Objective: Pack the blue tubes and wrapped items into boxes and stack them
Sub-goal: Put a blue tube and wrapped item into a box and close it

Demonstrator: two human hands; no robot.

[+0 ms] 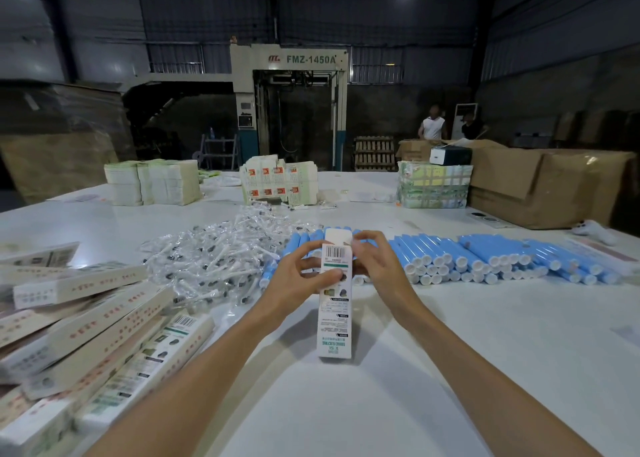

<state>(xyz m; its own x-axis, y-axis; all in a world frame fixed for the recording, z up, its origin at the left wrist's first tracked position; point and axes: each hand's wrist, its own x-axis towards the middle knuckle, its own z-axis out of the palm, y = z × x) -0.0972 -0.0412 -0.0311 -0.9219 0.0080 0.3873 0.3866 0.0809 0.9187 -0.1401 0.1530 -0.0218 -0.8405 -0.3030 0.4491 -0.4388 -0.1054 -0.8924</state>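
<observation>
A long white printed box [334, 318] stands on end at the table's centre, its top flap up. My left hand [298, 280] grips its upper left side, thumb across the printed face. My right hand [375, 266] holds the upper right edge, fingers curled near the flap. Behind the box lies a long row of blue tubes [485, 256] with white caps facing me. To the left of them is a heap of clear-wrapped items [221, 259]. Several packed boxes [90, 335] lie piled at the left.
Stacks of flat box blanks [152, 183] and printed cartons [277, 183] stand at the table's far side. Taped bundles [433, 186] and large cardboard cartons [540, 186] sit far right. Two people stand beyond them, by a large machine.
</observation>
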